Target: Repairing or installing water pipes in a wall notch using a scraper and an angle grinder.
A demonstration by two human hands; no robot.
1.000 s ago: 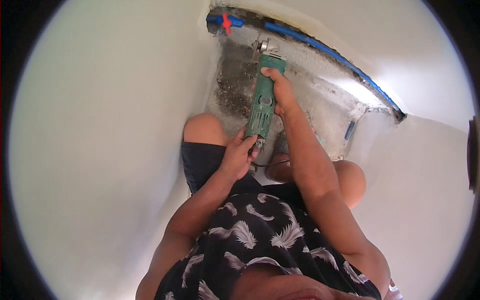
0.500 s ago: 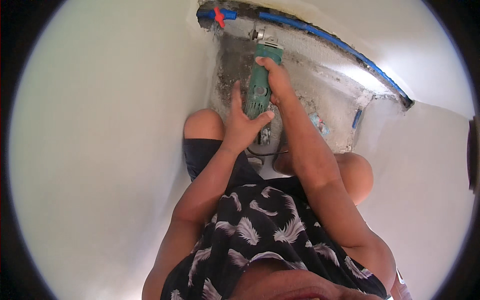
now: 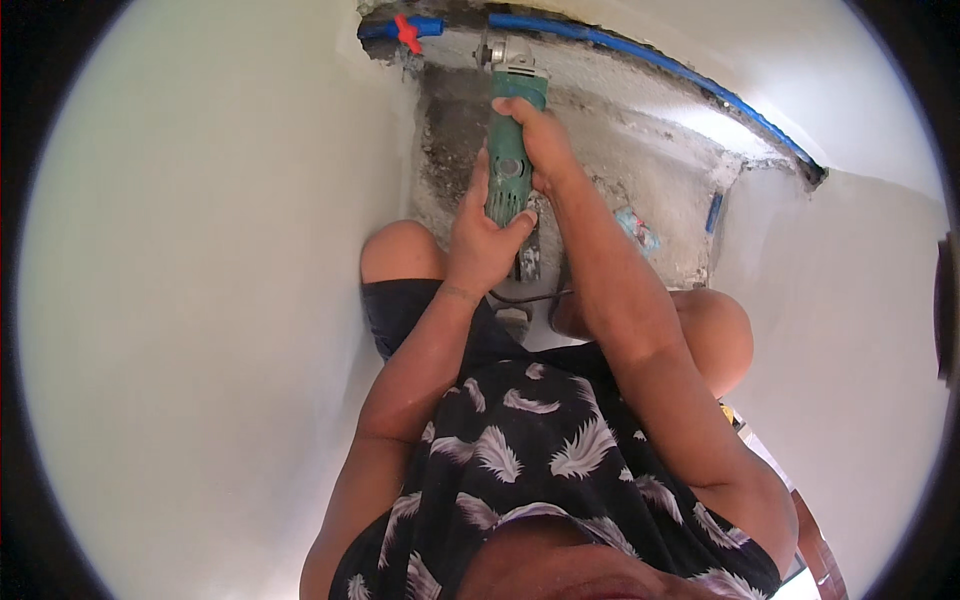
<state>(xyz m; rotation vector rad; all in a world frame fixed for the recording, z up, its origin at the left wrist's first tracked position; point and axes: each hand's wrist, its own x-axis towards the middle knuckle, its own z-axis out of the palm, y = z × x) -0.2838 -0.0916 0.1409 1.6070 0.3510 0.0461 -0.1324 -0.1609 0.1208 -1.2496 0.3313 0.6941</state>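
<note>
A green angle grinder [image 3: 511, 185] points away from me, its metal head up by a gap in a blue pipe [image 3: 640, 65]. My right hand [image 3: 545, 145] is wrapped around the front of its body, thumb across the top. My left hand [image 3: 485, 245] holds the rear end, fingers along the left side and thumb on the right. Seen nearly edge-on, the disc [image 3: 481, 57] sits left of the head, close to the gap. Left of that gap, a short blue pipe piece carries a valve with a red handle [image 3: 407, 34].
The long pipe runs in a rough groove along the wall to the right. Pale walls [image 3: 200, 300] rise close on both sides. A crumpled wrapper [image 3: 637, 230] and a short blue pipe piece [image 3: 714, 213] lie on the right. A dark cord [image 3: 525, 298] curves between my legs.
My left hand has closed around the rear of the grinder, where its fingers were spread before. The whole view has shifted a little; my right hand keeps its hold.
</note>
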